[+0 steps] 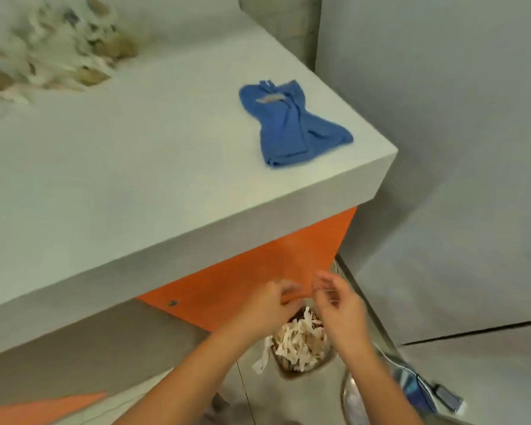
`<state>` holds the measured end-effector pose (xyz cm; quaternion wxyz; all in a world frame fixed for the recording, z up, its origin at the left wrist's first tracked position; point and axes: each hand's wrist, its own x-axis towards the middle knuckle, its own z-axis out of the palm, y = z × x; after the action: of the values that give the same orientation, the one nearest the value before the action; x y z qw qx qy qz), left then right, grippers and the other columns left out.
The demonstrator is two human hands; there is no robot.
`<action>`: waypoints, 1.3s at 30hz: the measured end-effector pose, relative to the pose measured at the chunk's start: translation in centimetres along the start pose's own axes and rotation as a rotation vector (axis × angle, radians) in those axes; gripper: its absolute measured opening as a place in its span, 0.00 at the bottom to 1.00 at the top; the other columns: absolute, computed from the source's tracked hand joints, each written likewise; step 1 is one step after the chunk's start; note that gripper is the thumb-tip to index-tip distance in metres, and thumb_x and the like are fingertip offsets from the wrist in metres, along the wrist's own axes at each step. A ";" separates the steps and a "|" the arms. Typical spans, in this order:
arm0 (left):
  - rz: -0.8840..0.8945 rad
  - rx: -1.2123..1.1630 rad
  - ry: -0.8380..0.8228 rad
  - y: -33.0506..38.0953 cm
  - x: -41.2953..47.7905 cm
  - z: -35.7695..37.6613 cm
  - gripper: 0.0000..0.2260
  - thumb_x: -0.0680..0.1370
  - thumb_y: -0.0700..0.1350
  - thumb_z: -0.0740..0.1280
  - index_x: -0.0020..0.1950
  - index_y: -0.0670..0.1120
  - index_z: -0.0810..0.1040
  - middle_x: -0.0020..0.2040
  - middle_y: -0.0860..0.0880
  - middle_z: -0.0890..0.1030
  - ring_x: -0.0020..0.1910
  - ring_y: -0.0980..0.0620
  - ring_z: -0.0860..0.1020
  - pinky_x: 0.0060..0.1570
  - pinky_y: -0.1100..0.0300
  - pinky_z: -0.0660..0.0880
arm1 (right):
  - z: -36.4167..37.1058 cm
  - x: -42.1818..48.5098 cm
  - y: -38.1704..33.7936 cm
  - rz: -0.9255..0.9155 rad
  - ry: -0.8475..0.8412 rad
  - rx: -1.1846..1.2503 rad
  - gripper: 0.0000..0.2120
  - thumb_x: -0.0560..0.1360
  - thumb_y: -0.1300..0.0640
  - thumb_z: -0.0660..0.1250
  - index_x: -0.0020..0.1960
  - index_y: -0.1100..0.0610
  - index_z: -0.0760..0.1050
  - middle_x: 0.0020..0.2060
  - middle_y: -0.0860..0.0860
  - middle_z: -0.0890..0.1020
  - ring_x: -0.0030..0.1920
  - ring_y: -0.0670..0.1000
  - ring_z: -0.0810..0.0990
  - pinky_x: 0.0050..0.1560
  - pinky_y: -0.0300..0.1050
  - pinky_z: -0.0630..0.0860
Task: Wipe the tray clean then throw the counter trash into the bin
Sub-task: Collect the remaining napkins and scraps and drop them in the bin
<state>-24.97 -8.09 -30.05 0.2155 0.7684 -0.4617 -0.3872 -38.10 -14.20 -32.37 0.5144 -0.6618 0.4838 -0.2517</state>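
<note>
There was one head view. It showed one grey counter point(135, 167). One blue cloth point(292, 124) lay crumpled near its right corner. One blurry pile of trash point(59, 47) sat far back on the left, well apart from the cloth. One bin point(284, 372) stood on the floor beside the orange cabinet point(273, 265), with pale scraps point(298, 338) inside. Two hands reached out above the bin, close together. The left hand point(267, 302) and the right hand point(341, 302) had bent fingers, but blur hid whether they held anything.
</note>
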 end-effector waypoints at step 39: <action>-0.260 -0.106 0.719 -16.0 -1.0 -56.6 0.14 0.75 0.52 0.67 0.57 0.49 0.78 0.58 0.46 0.75 0.58 0.48 0.75 0.55 0.58 0.73 | 35.0 22.8 -46.4 -0.260 -0.132 -0.551 0.13 0.77 0.53 0.60 0.59 0.54 0.75 0.50 0.52 0.81 0.44 0.53 0.80 0.33 0.40 0.73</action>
<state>28.34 -1.01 -6.30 0.3523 0.8951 -0.2345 -0.1405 17.88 -19.26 -5.26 0.3094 -0.8477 0.4105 -0.1311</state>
